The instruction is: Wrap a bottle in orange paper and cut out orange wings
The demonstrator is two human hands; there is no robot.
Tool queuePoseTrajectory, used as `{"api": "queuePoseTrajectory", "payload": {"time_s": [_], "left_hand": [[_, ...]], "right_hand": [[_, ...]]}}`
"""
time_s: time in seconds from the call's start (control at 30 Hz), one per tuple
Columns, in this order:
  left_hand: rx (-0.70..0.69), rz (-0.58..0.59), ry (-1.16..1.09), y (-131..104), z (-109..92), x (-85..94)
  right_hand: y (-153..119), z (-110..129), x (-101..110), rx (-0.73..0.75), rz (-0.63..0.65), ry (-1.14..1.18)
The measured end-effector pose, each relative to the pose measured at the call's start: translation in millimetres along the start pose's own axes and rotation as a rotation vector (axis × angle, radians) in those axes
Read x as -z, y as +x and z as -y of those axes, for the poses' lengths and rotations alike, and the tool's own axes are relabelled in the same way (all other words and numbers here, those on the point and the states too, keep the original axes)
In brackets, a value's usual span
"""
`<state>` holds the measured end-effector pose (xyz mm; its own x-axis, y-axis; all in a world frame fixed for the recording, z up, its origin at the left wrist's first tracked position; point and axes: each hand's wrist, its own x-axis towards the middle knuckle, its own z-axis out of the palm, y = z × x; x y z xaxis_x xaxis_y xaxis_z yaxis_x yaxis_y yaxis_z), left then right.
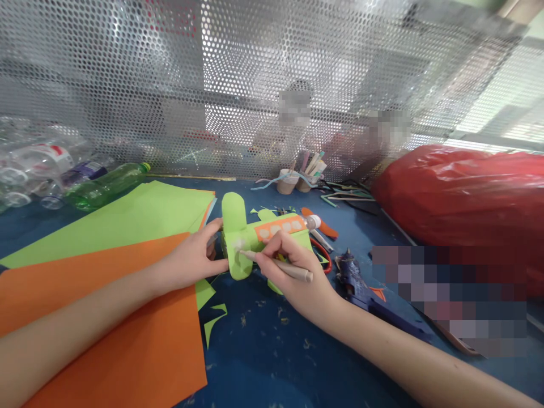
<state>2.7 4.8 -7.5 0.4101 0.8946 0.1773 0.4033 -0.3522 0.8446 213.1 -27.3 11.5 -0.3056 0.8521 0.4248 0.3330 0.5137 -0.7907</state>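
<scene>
My left hand (193, 258) grips the base end of a small plastic bottle (313, 221) wrapped in green paper, lying on its side with its white cap to the right. A rounded green paper strip (234, 212) stands across that base end, close to my left fingers. An orange paper band (278, 228) with pale shapes runs along the bottle's side. My right hand (304, 269) is closed around a light-coloured pen (293, 270), its tip at a pale patch on the green strip. More green paper pieces stick out from the bottle, partly hidden by my right hand.
Orange sheets (157, 345) and green sheets (127, 218) lie left. Plastic bottles (106, 184) are behind them. A glue gun (382, 311), red-handled scissors (326, 258) and a red bag (467, 209) are right. Cups (287, 181) of pens stand before a perforated metal screen (238, 73).
</scene>
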Motion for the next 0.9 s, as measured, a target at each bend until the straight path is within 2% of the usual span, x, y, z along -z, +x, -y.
{"api": "queuePoseTrajectory", "payload": {"time_s": [0.13, 0.37, 0.9], "left_hand": [[0.022, 0.020, -0.071, -0.3, -3.7, -0.2], [0.067, 0.012, 0.009, -1.2, -3.4, 0.7], [0.061, 0.006, 0.010, -0.9, -4.8, 1.5]], "right_hand": [[-0.4, -0.8, -0.3, 0.007, 0.005, 0.003], [0.2, -1.8, -0.2, -0.032, -0.012, -0.017], [-0.7, 0.2, 0.3, -0.085, -0.011, -0.012]]}}
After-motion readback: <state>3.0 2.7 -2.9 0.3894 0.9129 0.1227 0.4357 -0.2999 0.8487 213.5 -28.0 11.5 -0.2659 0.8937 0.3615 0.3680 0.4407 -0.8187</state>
